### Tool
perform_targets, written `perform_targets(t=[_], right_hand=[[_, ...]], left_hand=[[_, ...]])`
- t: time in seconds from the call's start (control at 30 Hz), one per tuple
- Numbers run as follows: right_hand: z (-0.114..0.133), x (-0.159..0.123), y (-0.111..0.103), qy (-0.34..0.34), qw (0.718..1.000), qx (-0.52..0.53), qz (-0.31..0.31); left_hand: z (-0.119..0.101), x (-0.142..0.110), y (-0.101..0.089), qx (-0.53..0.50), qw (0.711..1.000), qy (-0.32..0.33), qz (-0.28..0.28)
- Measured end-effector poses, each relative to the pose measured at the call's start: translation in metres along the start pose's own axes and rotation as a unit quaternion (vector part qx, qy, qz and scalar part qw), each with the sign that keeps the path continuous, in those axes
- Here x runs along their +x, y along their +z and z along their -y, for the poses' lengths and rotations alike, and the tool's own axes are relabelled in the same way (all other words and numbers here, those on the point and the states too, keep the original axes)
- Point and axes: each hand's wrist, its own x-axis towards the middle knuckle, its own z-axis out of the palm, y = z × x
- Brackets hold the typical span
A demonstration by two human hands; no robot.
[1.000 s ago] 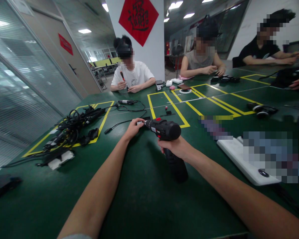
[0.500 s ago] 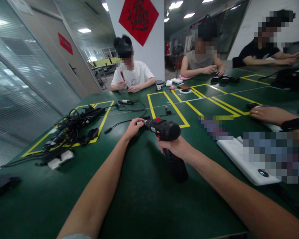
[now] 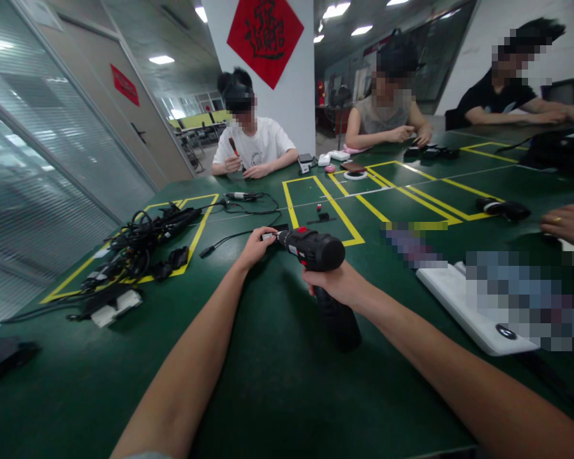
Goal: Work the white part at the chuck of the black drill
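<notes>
My right hand (image 3: 333, 284) is wrapped round the grip of a black and red cordless drill (image 3: 316, 247). The drill lies level, its chuck pointing left at my left hand (image 3: 257, 247). The fingers of that hand are closed at the drill's tip on a small piece with a pale patch, mostly hidden by the fingers and chuck. A flat black part (image 3: 281, 227) shows just behind the fingertips. From beside the hand a thin black cable (image 3: 227, 240) runs left to a plug on the green table (image 3: 268, 382).
Left lies a heap of black cables and adapters (image 3: 143, 239) within yellow tape. A small black part (image 3: 323, 217) lies beyond the drill. Right are a white case (image 3: 478, 319), a dark object with a white band (image 3: 502, 208) and another person's hand (image 3: 569, 224). Several people sit around the table.
Another person's hand at the right has moved further right, away from the dark object with the white band, which now shows fully. My hands and the drill look almost unmoved.
</notes>
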Motion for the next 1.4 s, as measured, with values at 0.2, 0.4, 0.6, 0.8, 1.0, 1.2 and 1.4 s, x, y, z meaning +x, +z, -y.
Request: perform_targets(t=[0.2,0.4,0.6,0.8,1.0,1.2,1.4], right_hand=[[0.0002,0.0001,-0.0009,0.01,1.0,0.008,0.004],[0.0002,-0.001,0.0002,0.001,1.0,0.014,0.006],[0.0023,-0.0019,0.0004,0.0,1.0,0.01,0.001],[-0.0003,-0.0007,-0.0011,-0.001,1.0,0.006,0.003],[-0.0027,-0.0001,-0.0012,-0.014,1.0,0.013,0.012],[-0.0004,-0.002,0.0009,-0.007,1.0,0.023,-0.008],[-0.0023,-0.0004,0.0007,-0.02,1.0,0.019,0.0]], left_hand=[[0.0026,0.0005,0.0002,-0.004,1.0,0.01,-0.002],[0.0064,0.0026,0.0,0.003,1.0,0.01,0.004],[0.0069,0.0027,-0.0003,0.005,1.0,0.014,0.001],[0.0039,0.0013,-0.0001,0.003,1.0,0.013,0.004],[0.0022,0.0014,0.0003,0.011,1.0,0.007,0.004],[0.0065,0.0035,0.0002,0.011,1.0,0.015,0.008],[0.0053,0.0028,0.0008,0.022,1.0,0.011,0.008]])
